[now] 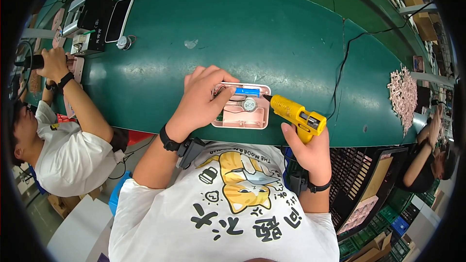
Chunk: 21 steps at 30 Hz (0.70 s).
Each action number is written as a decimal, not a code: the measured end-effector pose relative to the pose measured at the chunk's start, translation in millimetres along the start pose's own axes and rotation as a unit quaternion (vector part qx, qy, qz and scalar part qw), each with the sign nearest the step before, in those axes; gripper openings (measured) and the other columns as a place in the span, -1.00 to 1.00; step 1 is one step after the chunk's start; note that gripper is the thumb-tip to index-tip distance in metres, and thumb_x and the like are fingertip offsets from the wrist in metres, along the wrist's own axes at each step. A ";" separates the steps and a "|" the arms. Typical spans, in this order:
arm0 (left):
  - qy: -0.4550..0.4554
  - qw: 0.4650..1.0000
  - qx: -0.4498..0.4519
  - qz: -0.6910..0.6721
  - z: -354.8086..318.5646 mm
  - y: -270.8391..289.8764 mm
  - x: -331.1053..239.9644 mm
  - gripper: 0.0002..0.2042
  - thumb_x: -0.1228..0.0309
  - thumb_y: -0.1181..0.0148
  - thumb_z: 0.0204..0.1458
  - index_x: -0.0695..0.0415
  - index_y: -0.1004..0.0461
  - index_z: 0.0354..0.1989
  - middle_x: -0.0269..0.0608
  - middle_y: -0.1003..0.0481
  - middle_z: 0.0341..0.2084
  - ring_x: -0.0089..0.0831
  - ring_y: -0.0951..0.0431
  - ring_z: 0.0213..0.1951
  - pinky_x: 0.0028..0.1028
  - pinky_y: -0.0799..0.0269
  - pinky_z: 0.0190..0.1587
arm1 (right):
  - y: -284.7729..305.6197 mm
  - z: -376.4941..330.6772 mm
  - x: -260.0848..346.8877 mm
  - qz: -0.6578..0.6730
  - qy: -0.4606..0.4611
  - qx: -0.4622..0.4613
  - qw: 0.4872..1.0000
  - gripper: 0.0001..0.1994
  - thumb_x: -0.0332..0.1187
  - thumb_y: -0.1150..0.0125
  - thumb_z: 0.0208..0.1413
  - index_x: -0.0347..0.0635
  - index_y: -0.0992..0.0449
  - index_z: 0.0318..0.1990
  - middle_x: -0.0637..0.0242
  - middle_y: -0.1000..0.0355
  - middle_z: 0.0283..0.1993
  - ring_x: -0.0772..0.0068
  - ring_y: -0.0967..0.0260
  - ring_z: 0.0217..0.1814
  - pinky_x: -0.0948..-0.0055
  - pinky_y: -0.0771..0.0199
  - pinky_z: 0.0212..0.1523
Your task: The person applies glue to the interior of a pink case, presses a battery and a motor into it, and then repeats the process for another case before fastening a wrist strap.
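Note:
On the green table in front of me lies a shallow pink plastic housing (257, 119). A blue cylindrical battery (248, 91) lies along its far side, and a round silver motor-like part (249, 104) with thin wires sits below it. My left hand (199, 98) grips the housing's left side, thumb at the battery's left end and fingers over the far rim. In my right hand (310, 149) is a yellow hot glue gun (293, 111). Its dark nozzle points left, close to the battery's right end; whether it touches cannot be told.
A black cable (345, 53) crosses the table on the right. Farther right is a heap of small pink parts (403, 97). At the back left stand a black boxy machine (92, 19), a phone-like device (119, 19) and a small round part (124, 42). Co-workers sit on both sides.

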State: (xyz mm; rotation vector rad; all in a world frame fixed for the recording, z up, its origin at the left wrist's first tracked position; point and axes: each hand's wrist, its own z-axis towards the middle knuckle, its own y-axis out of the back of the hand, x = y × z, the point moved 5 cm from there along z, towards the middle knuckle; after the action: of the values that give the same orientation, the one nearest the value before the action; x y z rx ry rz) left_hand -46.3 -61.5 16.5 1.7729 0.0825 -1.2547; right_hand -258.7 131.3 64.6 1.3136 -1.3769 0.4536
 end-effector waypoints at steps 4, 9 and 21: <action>-0.036 0.999 -0.002 0.015 -1.5 1.6 -1.0 -0.79 0.38 -0.29 0.31 0.02 -0.68 0.07 -0.38 -0.60 -0.03 -0.26 -0.46 0.10 -0.22 -0.16 0.26 | -5.5 2.4 -0.3 0.052 -0.015 0.036 0.998 -0.80 -0.42 -0.48 0.30 -0.33 -0.63 -0.06 0.45 -0.58 -0.30 0.66 -0.44 -0.32 0.54 -0.46 -0.29; -0.041 0.999 0.033 0.011 -4.8 5.0 -0.7 -0.62 0.50 -0.18 0.19 0.02 -0.61 0.19 -0.31 -0.56 0.07 -0.23 -0.43 0.16 -0.21 -0.16 0.27 | -31.1 12.0 13.6 0.029 -0.007 0.093 0.995 -0.78 -0.43 -0.47 0.33 -0.34 -0.62 0.02 0.50 -0.58 -0.23 0.70 -0.44 -0.26 0.58 -0.47 -0.26; -0.068 0.998 0.010 0.015 -7.8 1.8 0.5 -0.49 0.50 -0.17 0.02 -0.02 -0.58 0.22 -0.32 -0.53 0.03 -0.22 -0.43 0.13 -0.18 -0.18 0.25 | -48.9 20.2 19.6 -0.030 0.036 0.102 0.994 -0.79 -0.41 -0.47 0.32 -0.38 -0.63 -0.07 0.42 -0.58 -0.31 0.68 -0.44 -0.29 0.52 -0.52 -0.24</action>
State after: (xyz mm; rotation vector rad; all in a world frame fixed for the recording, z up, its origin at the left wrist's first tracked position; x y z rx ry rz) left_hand -39.6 -57.3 17.6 1.6945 -0.0346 -1.3554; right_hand -220.5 90.8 56.0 1.4851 -1.2515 0.6069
